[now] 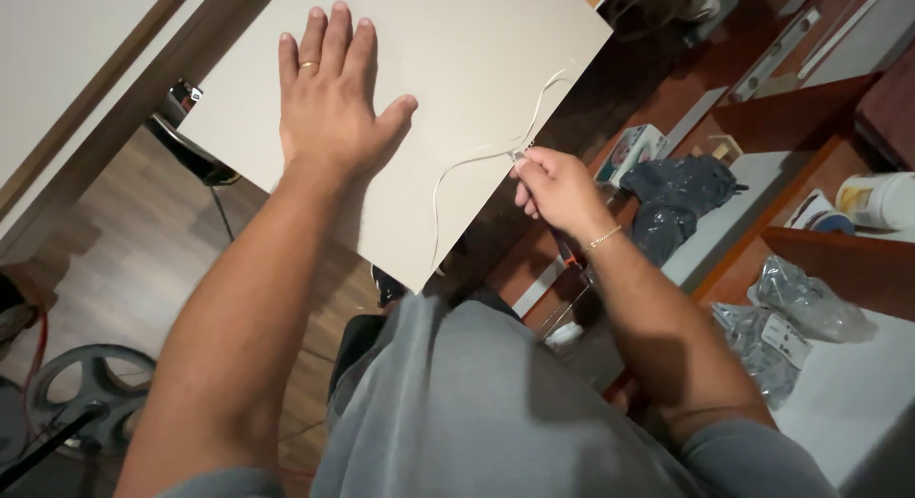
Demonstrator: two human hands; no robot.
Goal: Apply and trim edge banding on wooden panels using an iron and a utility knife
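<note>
The left hand [334, 98] lies flat and spread, palm down, on a large pale grey panel [457, 50], its fingers apart and a ring on one of them; it grips nothing and simply presses on the board's surface toward the upper left part. The right hand [558, 188] is closed in a pinch on a thin white strip [477, 160], holding it near the panel's right edge, with a bracelet at the wrist. From the pinched spot the strip curves upward toward the board's far right edge and also loops down across the board toward its near corner, lying loosely on the surface. The two hands are well apart, one on the panel's upper left part and one at its right side. The panel tilts across the upper middle of the view, above the person's grey shirt [477, 412]. To the right stand reddish-brown wooden shelves [810, 107] carrying a crumpled dark plastic bag [681, 198], clear bags of small hardware [791, 317] and a white tub [882, 201]. At lower left, on the wood floor [124, 260], sits a fan [81, 393].
</note>
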